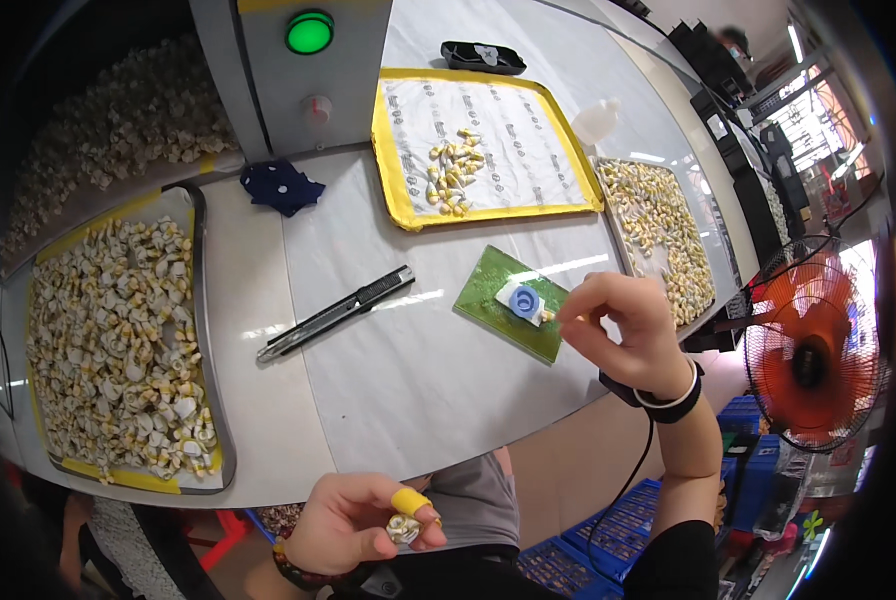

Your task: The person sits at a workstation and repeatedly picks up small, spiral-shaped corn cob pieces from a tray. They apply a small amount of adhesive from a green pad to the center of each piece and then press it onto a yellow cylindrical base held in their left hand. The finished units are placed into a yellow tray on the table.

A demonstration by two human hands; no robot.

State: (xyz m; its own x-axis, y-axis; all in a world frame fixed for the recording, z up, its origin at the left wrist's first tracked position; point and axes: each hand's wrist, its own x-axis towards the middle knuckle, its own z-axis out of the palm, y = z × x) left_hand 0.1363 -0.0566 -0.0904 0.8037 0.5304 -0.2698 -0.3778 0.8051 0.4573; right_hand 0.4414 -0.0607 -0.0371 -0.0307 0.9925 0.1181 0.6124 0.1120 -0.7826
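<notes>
My left hand (343,525) is at the near edge of the table, its thumb and fingers closed on a small white-and-yellow piece (403,528). A yellow finger cover (410,502) is on one of its fingers. My right hand (628,330) is in a pinch at the right edge of a green rectangular plate (493,285). On that plate sits a small white block with a blue round fitting (525,300). A small yellowish tip shows between the block and my right fingertips; whether they grip it I cannot tell.
A yellow-rimmed tray (558,120) holds several small yellow-and-white pieces. Another full tray (226,440) stands left, a third (710,280) right. A utility knife (338,312) and a dark blue cloth (283,187) lie on the table. An orange fan (813,355) stands right.
</notes>
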